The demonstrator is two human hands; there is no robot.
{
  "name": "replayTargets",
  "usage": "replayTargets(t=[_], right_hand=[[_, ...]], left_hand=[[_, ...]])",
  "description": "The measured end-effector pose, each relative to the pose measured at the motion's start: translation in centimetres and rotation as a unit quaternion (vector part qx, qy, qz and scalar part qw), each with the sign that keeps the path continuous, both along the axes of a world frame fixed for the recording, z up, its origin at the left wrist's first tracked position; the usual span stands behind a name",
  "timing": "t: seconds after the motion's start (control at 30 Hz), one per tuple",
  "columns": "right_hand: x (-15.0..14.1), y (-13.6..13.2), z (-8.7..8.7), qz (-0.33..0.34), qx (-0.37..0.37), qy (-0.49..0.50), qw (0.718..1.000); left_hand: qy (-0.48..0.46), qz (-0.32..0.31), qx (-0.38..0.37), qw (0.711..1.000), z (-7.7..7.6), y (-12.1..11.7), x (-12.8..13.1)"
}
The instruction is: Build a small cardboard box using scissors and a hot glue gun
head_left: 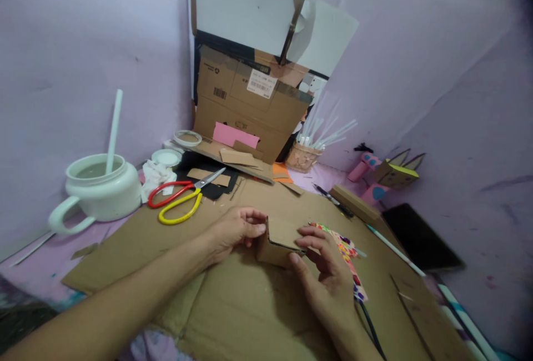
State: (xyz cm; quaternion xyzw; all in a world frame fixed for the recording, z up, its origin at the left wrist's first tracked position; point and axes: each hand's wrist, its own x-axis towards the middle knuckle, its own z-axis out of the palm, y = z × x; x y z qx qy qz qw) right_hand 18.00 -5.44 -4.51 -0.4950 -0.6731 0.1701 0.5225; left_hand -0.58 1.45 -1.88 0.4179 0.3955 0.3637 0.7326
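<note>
A small cardboard box (278, 252) sits on the cardboard sheet (233, 305) in front of me, a flat panel covering its top. My left hand (241, 230) grips its left side, thumb and fingers at the edge. On the opposite side, my right hand (327, 269) holds the box with its thumb at the front edge and fingertips on the top panel. Scissors (195, 190) with one red and one yellow handle lie beyond my left hand. Behind my right hand, partly covered by it, is a colourful patterned strip (350, 255).
At left stands a white mug (102, 194) with a stick in it. A large cardboard box (250, 105) leans at the back, beside a cup of glue sticks (306, 155). To the right are a black phone or tablet (420, 236), a pen (333, 200) and a cardboard animal figure (395, 172).
</note>
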Motion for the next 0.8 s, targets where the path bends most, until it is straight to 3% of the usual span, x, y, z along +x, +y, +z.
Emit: replayTargets(t=[0.4,0.57,0.8], right_hand=[[-0.2,-0.1,0.1,-0.019,-0.006,0.008,1.000],[0.2,-0.2,1.9,-0.058,0.070,-0.120,0.989],[-0.3,0.0,4.4,0.019,0.070,-0.225,0.972]], left_hand=[[0.009,-0.025,-0.024,0.999,0.5,-0.5,0.0],[0.012,-0.032,-0.023,0.999,0.6,-0.5,0.1],[0.018,-0.037,-0.018,0.999,0.4,-0.5,0.1]])
